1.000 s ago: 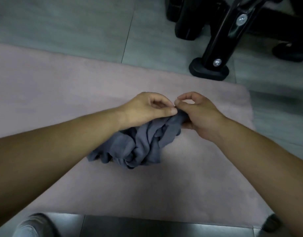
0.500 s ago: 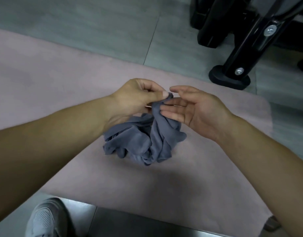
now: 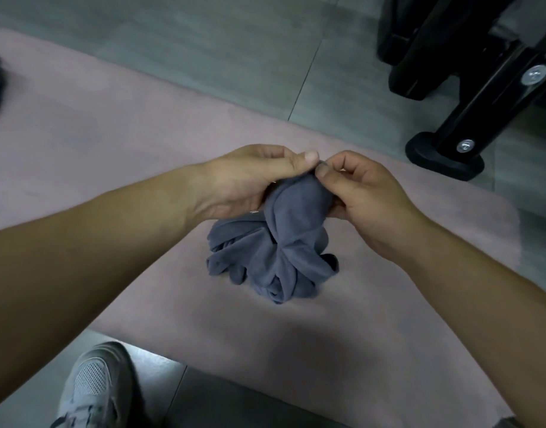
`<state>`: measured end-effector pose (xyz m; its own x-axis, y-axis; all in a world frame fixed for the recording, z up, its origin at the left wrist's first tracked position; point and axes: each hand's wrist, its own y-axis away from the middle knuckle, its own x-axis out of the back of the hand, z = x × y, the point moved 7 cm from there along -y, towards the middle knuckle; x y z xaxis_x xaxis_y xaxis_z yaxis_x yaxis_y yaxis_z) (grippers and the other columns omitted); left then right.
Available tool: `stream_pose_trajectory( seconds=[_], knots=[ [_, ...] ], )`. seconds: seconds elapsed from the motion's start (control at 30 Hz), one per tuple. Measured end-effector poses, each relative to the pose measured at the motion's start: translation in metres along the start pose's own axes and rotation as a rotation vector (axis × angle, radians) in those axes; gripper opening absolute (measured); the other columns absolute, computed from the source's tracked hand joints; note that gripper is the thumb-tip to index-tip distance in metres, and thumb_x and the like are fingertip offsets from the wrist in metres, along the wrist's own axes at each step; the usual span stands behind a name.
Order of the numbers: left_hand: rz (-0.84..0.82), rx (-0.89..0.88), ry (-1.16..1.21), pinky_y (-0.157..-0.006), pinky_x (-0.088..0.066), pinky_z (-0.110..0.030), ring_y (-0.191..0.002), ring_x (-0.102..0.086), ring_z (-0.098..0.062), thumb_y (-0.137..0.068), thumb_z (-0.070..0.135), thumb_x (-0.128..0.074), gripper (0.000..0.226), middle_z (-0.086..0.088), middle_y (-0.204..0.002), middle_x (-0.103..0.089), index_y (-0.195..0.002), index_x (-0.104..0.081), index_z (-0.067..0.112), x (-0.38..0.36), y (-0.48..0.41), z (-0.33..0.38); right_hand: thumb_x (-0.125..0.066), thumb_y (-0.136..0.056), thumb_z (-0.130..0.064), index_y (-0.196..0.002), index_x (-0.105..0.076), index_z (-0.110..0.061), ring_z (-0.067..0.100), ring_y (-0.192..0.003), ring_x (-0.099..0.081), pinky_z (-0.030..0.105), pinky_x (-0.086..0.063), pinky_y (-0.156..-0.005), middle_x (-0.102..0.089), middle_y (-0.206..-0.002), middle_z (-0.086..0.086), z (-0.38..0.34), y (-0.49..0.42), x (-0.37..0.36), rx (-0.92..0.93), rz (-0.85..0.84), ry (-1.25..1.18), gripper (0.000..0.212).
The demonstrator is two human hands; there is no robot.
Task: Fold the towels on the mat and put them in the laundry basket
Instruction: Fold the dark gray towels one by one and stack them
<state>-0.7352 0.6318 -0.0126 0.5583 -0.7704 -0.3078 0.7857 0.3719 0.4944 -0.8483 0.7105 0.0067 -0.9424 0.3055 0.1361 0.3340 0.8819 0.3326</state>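
Pink mat [image 3: 111,149] roomy leftward; towel [image 3: 281,251] top pinched by left hand [image 3: 244,180], right hand [image 3: 367,193]

One camera only, worn on the person's head, tilted steeply down and a little forward. Both forearms run in from the lower corners to the left hand [image 3: 250,177] and right hand [image 3: 364,193], close under the lens. The towel [image 3: 275,254] sits mid-frame on the mat [image 3: 111,143]. The wide lens also catches a shoe [image 3: 92,387] at the bottom edge, the floor [image 3: 204,41] beyond, and a black stand [image 3: 444,159] top right.
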Motion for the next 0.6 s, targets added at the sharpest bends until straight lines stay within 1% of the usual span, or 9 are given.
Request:
stream_pose_trajectory(
  seconds=[0.03,0.1,0.17,0.2,0.3,0.4,0.47,0.5,0.6],
  knots=[
    [0.001,0.001,-0.028,-0.08,-0.06,-0.031,-0.096,-0.069,-0.025,-0.077,0.028,-0.074,0.043,-0.015,-0.105,-0.069,-0.107,-0.058,0.002,0.002,0.002,-0.001,-0.059,-0.099,-0.022,-0.084,-0.061,-0.017,0.019,-0.081,-0.064,0.043,-0.057,-0.078,-0.067,-0.085,0.007,-0.001,0.0,0.0,0.005,0.019,-0.015,0.016],
    [-0.026,0.023,-0.07,-0.083,-0.059,-0.033,-0.098,-0.064,-0.028,-0.079,0.021,-0.077,0.043,-0.018,-0.106,-0.064,-0.112,-0.058,0.002,0.005,0.005,-0.005,-0.059,-0.099,-0.024,-0.081,-0.062,-0.02,0.015,-0.078,-0.062,0.037,-0.054,-0.07,-0.066,-0.083,0.004,-0.007,0.0,0.002,0.043,0.071,0.003,0.019],
    [-0.067,0.056,-0.076,-0.088,-0.057,-0.034,-0.102,-0.062,-0.029,-0.085,0.024,-0.072,0.048,-0.019,-0.111,-0.063,-0.122,-0.058,-0.003,0.006,0.009,-0.008,-0.06,-0.099,-0.024,-0.082,-0.064,-0.019,0.011,-0.076,-0.062,0.029,-0.054,-0.07,-0.067,-0.08,0.0,-0.013,0.001,0.004,0.095,0.108,0.029,0.019],
    [-0.08,0.067,-0.063,-0.089,-0.057,-0.034,-0.103,-0.063,-0.028,-0.086,0.025,-0.068,0.047,-0.017,-0.111,-0.065,-0.122,-0.059,-0.003,0.006,0.011,-0.008,-0.06,-0.099,-0.024,-0.083,-0.065,-0.018,0.01,-0.076,-0.063,0.028,-0.055,-0.071,-0.068,-0.08,-0.001,-0.016,0.002,0.004,0.115,0.12,0.049,0.018],
    [-0.122,0.029,0.014,-0.093,-0.057,-0.036,-0.105,-0.066,-0.028,-0.089,0.025,-0.062,0.03,-0.014,-0.111,-0.069,-0.109,-0.066,0.003,0.005,0.013,-0.005,-0.064,-0.096,-0.031,-0.082,-0.07,-0.02,0.013,-0.075,-0.066,0.032,-0.055,-0.073,-0.071,-0.078,0.0,-0.023,0.005,0.009,0.144,0.125,0.189,0.018],
    [-0.134,-0.02,0.104,-0.091,-0.057,-0.036,-0.108,-0.068,-0.029,-0.093,0.026,-0.057,0.033,-0.017,-0.115,-0.07,-0.113,-0.068,0.002,-0.001,0.016,-0.003,-0.066,-0.093,-0.037,-0.084,-0.073,-0.022,0.027,-0.08,-0.07,0.041,-0.058,-0.076,-0.074,-0.082,0.007,-0.029,0.007,0.01,0.156,0.05,0.335,0.019],
    [-0.118,-0.036,0.154,-0.092,-0.057,-0.037,-0.113,-0.067,-0.031,-0.094,0.029,-0.056,0.043,-0.018,-0.121,-0.069,-0.123,-0.063,-0.001,-0.004,0.014,-0.004,-0.066,-0.094,-0.033,-0.083,-0.073,-0.021,0.019,-0.075,-0.069,0.037,-0.057,-0.074,-0.073,-0.08,0.004,-0.035,0.006,0.016,0.197,0.096,0.338,0.017],
    [-0.113,-0.033,0.16,-0.09,-0.058,-0.036,-0.112,-0.067,-0.03,-0.094,0.03,-0.058,0.044,-0.018,-0.12,-0.069,-0.123,-0.062,-0.002,-0.004,0.014,-0.006,-0.066,-0.094,-0.03,-0.082,-0.071,-0.021,0.013,-0.072,-0.066,0.034,-0.055,-0.071,-0.072,-0.077,0.001,-0.037,0.006,0.021,0.223,0.146,0.312,0.016],
    [-0.181,0.046,0.011,-0.082,-0.057,-0.03,-0.105,-0.069,-0.027,-0.091,0.025,-0.067,0.043,-0.017,-0.113,-0.07,-0.12,-0.062,-0.006,-0.008,0.016,-0.013,-0.066,-0.094,-0.029,-0.081,-0.069,-0.025,0.004,-0.071,-0.062,0.024,-0.05,-0.068,-0.068,-0.073,-0.008,-0.039,0.003,0.036,0.256,0.278,0.273,0.014]
  ],
)
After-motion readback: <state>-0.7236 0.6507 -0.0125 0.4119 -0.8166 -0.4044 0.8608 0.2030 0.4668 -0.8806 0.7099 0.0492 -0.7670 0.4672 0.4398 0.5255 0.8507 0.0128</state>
